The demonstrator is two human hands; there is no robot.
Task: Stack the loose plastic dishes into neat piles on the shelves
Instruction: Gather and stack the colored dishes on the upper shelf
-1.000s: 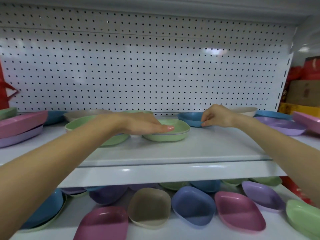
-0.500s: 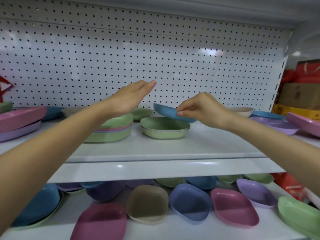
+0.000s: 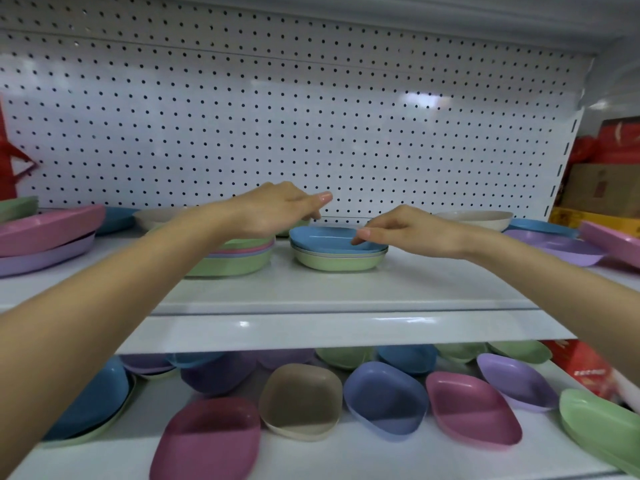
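On the upper shelf, the right hand pinched the blue dish atop a green pile; the left hand hovered, fingers relaxed, empty.

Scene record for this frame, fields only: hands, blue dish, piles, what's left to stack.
left hand: open, holds nothing, above the mixed-colour pile
right hand: fingertips on the blue dish, right side; grip unclear
blue dish: on top of the green pile, upper shelf
remaining: loose single dishes on the lower shelf, e.g. tan dish
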